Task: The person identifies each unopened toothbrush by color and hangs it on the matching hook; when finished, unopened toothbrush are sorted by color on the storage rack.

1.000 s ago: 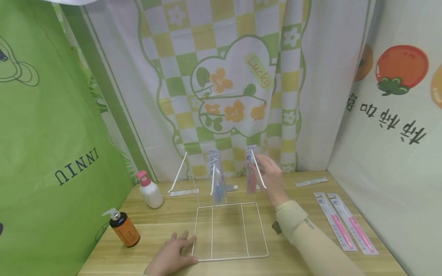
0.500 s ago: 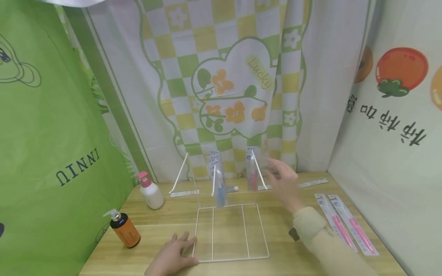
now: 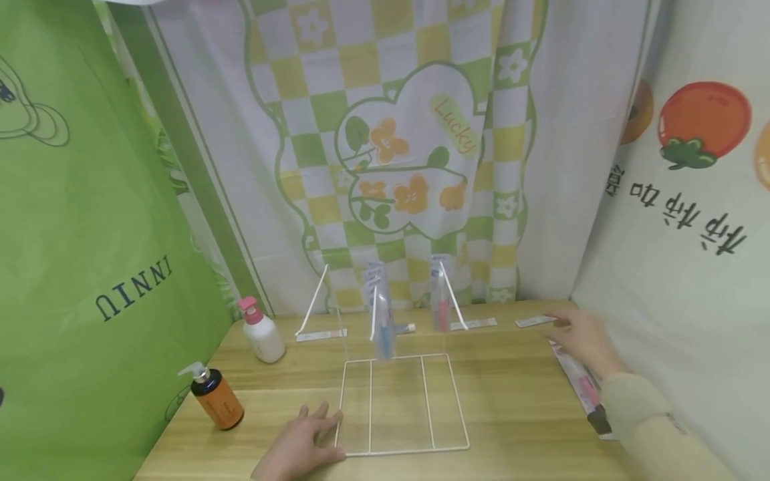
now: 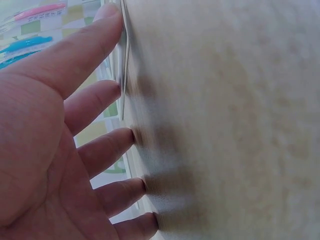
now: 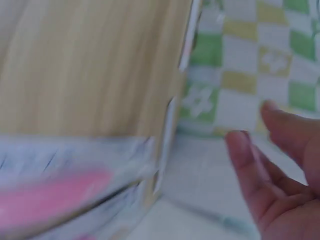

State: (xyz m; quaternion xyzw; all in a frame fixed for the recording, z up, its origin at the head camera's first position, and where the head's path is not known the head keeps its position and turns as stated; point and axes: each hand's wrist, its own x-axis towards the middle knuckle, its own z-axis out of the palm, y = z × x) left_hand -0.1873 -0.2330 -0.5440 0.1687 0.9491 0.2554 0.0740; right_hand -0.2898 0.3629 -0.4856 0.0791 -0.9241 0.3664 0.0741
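Observation:
My left hand (image 3: 301,441) rests on the table with spread fingers, thumb and forefinger touching the left edge of a white wire display rack (image 3: 402,453). The wire (image 4: 126,55) runs by the thumb in the left wrist view. Blue packaged toothbrushes (image 3: 382,327) hang from the rack's middle prong, and a pink packaged toothbrush (image 3: 441,304) hangs on the right prong. Over at the right, my right hand (image 3: 583,337) hovers by packaged pink toothbrushes (image 3: 580,384) lying on the table, partly hidden by hand and sleeve. In the right wrist view the thumb and fingers are apart, holding nothing.
A white pump bottle (image 3: 265,339) with a pink top and an orange pump bottle (image 3: 221,404) stand at the left. Flat slim boxes (image 3: 321,336) and a tube end (image 3: 406,328) lie along the back. Curtains enclose the table (image 3: 511,427) behind and on both sides.
My right hand has let go of the pink packaged toothbrush, now hanging on the right prong, and moved right to the packs on the table. My left hand has stayed put.

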